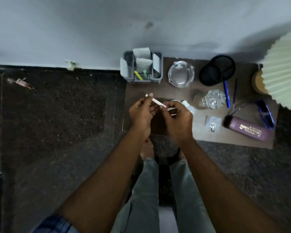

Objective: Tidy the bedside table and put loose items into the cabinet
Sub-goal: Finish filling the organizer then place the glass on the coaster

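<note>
Two pinches on the white stick point(155, 101), left hand point(142, 113) and right hand point(178, 119) at either end. Hold softly, clear of the bottle point(186, 103) beside.

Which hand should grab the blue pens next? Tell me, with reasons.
Right, probably. The right hand lies closer to the blue pens by the black mesh cup; the left hand is farther left and pinches the white stick, which the right also holds.

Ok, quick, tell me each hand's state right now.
Left hand: pinching one end of the white stick.
Right hand: pinching the stick's other end.
</note>
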A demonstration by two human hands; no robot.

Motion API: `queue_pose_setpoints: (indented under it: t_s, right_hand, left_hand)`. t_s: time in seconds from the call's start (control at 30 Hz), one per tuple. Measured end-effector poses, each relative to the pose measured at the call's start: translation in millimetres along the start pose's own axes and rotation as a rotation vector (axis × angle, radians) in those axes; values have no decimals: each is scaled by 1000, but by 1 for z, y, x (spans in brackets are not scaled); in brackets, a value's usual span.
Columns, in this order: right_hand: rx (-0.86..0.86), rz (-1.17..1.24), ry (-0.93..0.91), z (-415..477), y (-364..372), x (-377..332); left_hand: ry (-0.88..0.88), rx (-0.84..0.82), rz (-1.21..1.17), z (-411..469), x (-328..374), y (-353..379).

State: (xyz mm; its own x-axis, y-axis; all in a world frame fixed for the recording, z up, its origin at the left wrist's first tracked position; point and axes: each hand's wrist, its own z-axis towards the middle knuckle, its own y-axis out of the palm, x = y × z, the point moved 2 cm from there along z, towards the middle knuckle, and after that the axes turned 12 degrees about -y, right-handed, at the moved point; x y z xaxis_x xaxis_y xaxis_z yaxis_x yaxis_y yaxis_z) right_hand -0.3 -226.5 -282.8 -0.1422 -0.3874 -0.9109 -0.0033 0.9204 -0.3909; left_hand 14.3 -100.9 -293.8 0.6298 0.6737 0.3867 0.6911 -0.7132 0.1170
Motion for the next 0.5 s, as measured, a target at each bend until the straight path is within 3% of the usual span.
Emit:
queue_pose_setpoints:
  t_s: [0.17, 0.5]
  right_hand:
    - [16, -6, -168, 54, 4, -45]
    - [-214, -443, -549, 121, 15, -89]
  left_hand:
    - [-17, -141, -208, -11, 43, 25]
    - [-98, -143, -150, -7, 57, 38]
